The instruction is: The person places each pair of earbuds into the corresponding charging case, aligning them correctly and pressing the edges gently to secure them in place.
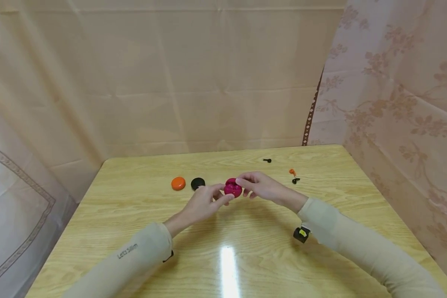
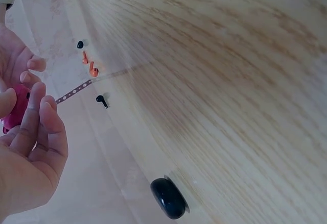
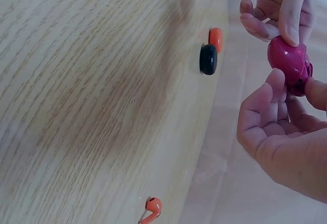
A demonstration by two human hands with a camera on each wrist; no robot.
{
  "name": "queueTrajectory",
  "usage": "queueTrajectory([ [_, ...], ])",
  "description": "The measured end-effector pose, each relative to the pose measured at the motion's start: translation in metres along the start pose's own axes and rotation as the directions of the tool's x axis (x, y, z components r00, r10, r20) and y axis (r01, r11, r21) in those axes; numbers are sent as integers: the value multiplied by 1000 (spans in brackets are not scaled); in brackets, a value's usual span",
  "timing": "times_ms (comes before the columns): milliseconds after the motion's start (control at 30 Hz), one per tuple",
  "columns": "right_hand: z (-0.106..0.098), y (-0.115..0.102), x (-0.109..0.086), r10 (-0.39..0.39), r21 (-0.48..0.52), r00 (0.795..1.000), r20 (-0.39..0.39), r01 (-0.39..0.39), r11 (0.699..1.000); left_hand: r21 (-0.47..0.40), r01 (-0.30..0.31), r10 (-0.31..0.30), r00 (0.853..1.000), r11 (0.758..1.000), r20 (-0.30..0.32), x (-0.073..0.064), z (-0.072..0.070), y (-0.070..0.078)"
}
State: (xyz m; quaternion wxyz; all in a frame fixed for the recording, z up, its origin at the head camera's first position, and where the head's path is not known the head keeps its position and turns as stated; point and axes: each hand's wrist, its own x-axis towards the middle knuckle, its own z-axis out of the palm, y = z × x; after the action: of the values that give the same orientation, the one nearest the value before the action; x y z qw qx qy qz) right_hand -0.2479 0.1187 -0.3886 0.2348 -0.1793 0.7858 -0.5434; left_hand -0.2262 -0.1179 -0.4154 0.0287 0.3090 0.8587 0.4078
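A glossy magenta earbud case (image 1: 233, 191), round and with its lid raised, is held above the table between both hands. My left hand (image 1: 203, 203) grips it from the left, thumb along the near side. From the right, my right hand (image 1: 263, 187) pinches the case at its lid side with thumb and forefinger. In the right wrist view the case (image 3: 286, 60) shows its smooth outer shell, with the right fingertips (image 3: 276, 77) right at its edge. Fingers partly cover the case (image 2: 20, 104) in the left wrist view, and its inside is mostly hidden.
Left of the hands, an orange case (image 1: 178, 183) and a black case (image 1: 198, 183) lie on the wooden table (image 1: 134, 215). Toward the back right are a black earbud (image 1: 267, 160), orange earbuds (image 2: 93, 71) and another black earbud (image 1: 296, 181). Curtains hang behind and at both sides.
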Motion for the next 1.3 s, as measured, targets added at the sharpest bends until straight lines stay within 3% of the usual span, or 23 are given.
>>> queueTrajectory([
  [400,-1,-5,1,-13,-16,1000,7,14,1000,11,4,-4,1000,1000,-10,-1,-5,2],
  [967,5,-9,1,-106,-88,994,-23,103,991,1,61,-61,998,998,-15,1,-9,3],
  [1300,5,-5,2,-217,-200,976,-24,208,958,-7,70,-70,998,998,-9,2,-8,3],
])
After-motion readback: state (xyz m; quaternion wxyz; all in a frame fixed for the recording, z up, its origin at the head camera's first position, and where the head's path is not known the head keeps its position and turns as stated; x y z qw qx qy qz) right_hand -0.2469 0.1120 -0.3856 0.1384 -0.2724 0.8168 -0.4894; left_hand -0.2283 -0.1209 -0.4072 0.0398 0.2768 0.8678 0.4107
